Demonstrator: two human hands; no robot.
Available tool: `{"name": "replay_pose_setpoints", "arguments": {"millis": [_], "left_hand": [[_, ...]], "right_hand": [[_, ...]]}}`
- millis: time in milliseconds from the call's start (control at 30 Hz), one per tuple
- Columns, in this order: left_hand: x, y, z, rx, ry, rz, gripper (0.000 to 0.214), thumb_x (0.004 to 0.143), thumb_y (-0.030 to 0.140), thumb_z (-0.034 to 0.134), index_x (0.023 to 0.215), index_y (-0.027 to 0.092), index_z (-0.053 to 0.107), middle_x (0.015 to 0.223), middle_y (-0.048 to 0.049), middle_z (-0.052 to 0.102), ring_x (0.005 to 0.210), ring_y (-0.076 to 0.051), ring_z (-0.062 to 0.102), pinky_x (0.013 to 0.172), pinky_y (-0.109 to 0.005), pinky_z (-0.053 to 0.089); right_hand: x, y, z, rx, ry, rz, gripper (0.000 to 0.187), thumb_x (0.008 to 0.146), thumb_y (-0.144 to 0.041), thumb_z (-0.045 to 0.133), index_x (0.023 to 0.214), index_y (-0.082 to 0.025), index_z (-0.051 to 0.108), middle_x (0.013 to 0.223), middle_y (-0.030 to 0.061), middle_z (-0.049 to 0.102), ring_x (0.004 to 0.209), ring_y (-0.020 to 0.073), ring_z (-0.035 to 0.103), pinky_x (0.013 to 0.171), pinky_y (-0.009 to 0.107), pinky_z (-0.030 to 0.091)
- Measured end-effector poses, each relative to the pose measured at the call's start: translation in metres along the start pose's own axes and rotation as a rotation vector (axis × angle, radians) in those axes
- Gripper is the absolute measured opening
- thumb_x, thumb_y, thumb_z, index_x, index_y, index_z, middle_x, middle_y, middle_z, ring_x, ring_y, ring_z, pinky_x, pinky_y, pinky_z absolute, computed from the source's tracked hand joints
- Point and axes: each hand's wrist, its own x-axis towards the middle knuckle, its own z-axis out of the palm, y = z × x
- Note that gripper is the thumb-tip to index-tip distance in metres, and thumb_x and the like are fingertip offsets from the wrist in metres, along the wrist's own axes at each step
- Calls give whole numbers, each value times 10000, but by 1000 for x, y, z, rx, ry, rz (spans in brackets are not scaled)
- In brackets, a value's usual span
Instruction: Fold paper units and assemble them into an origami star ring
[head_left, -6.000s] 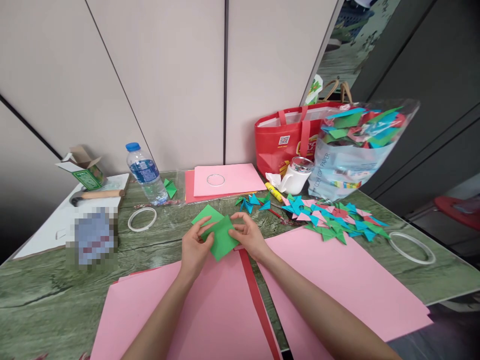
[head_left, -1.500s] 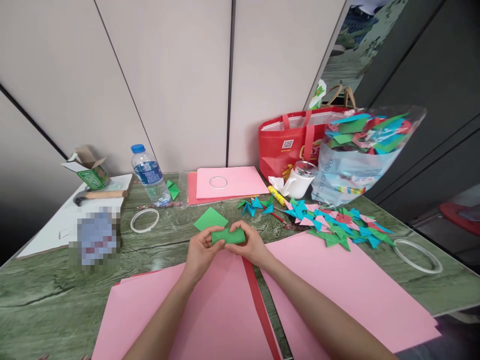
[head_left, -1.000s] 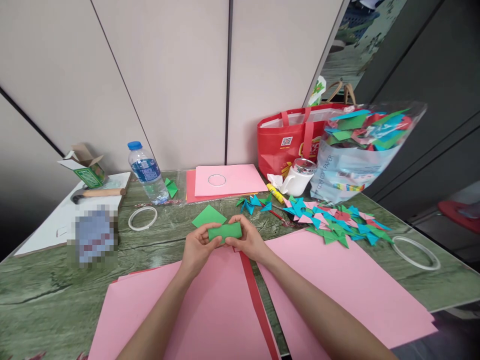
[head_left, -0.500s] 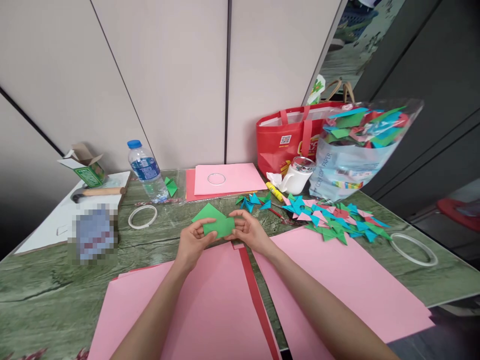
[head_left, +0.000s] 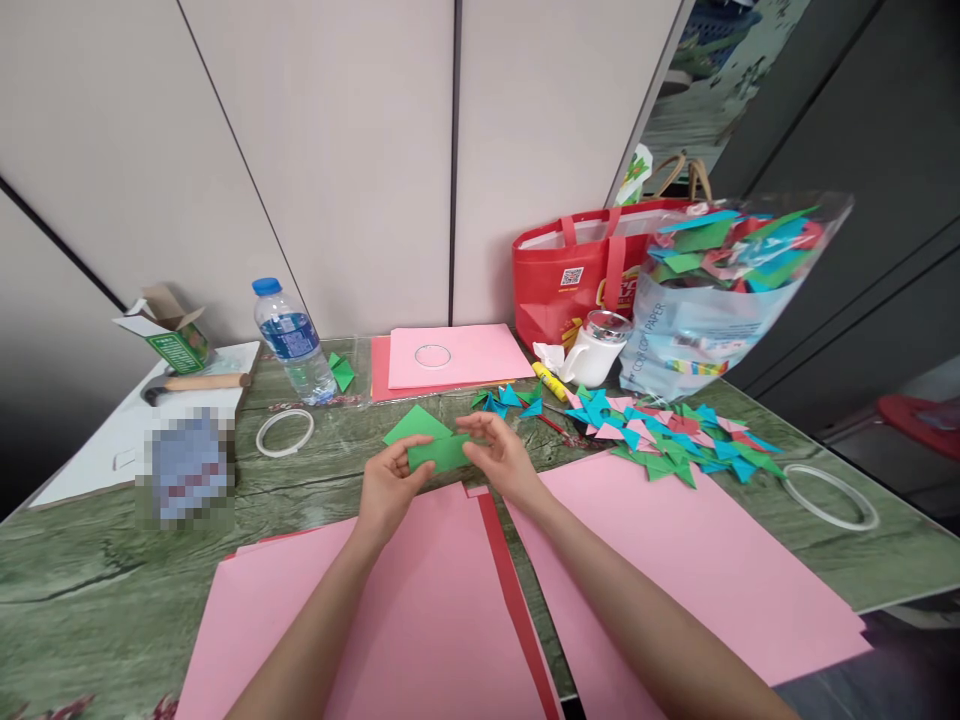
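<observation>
A small folded piece of green paper (head_left: 441, 454) is held up between both hands, just above the far edge of the pink sheets. My left hand (head_left: 391, 482) pinches its left end between thumb and fingers. At its right end, my right hand (head_left: 496, 455) has thumb and fingers closed on the paper. Behind it on the table lies another green paper (head_left: 417, 425), with one corner pointing away from me; its near part is hidden. Below my forearms are large pink sheets (head_left: 405, 590), with a red strip showing along their right side.
Folded paper pieces (head_left: 660, 435) lie to the right, before a white mug (head_left: 596, 350), a red bag (head_left: 555, 275) and a plastic bag of folded pieces (head_left: 712, 300). Leftward are a tape roll (head_left: 285, 433), a water bottle (head_left: 292, 340) and a hammer (head_left: 202, 382).
The green paper now shows as a narrower strip. My right fingers have shifted slightly up along its right end; my left hand has barely moved.
</observation>
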Motion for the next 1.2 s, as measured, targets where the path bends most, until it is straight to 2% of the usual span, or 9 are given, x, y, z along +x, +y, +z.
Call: {"name": "replay_pose_setpoints", "arguments": {"millis": [100,200,367,600,800,933,1033,1100,1200], "left_hand": [[-4,2,5,14,-35,-14,310,564,228,721,858,147,670,511,48,536,464,-81,476,456,-197,421],[-7,3,7,22,-78,-20,328,566,199,708,887,153,657,549,42,556,493,-87,489,483,-203,435],[-7,-1,9,-19,-147,-34,452,545,140,682,984,158,576,754,-11,635,657,-136,589,582,-233,475],[-9,-6,12,-66,-80,-54,398,549,120,648,936,168,565,697,18,621,608,-121,583,568,-227,474],[-10,2,12,-164,-127,-94,426,552,92,570,973,160,578,684,25,643,650,-128,603,719,-313,512],[-12,5,12,-187,-155,-104,502,573,91,515,1070,155,556,682,24,647,683,-139,623,765,-342,507],[-12,4,12,-257,-216,-109,592,603,89,528,1184,177,456,822,-13,666,785,-161,640,806,-368,497],[-11,4,11,-320,-235,-110,600,626,106,563,1199,201,411,1021,-62,631,849,-176,641,836,-390,489],[-8,6,7,-326,-139,-85,515,655,180,620,1134,211,434,1183,-95,539,880,-198,645,858,-414,484]], "right_hand": [[-6,-5,7,-92,-67,-11,158,697,-232,631,847,-216,586,1036,55,592,955,194,556,716,296,470],[-9,-4,9,-178,-52,-7,41,703,-215,625,735,-209,650,912,53,617,889,199,572,683,305,458],[-8,-3,9,-156,-11,13,104,679,-208,637,771,-220,684,900,51,617,879,197,574,647,293,468],[-11,-7,10,-103,-37,63,141,685,-250,650,818,-235,693,949,55,590,812,187,571,508,254,472],[-4,0,2,-63,-91,-9,135,679,-223,671,813,-225,686,908,44,614,923,195,563,779,328,452],[-1,4,-3,-9,-112,14,159,669,-246,688,826,-221,684,917,39,618,939,193,560,820,331,428],[0,7,-6,63,-100,68,204,644,-266,707,837,-210,679,925,36,629,916,190,568,817,329,436],[1,9,-7,145,-67,129,271,630,-279,715,885,-204,663,910,31,636,868,181,582,776,318,460],[3,11,-8,237,79,175,470,593,-275,736,1039,-220,597,903,19,629,816,169,592,699,289,490]]}}
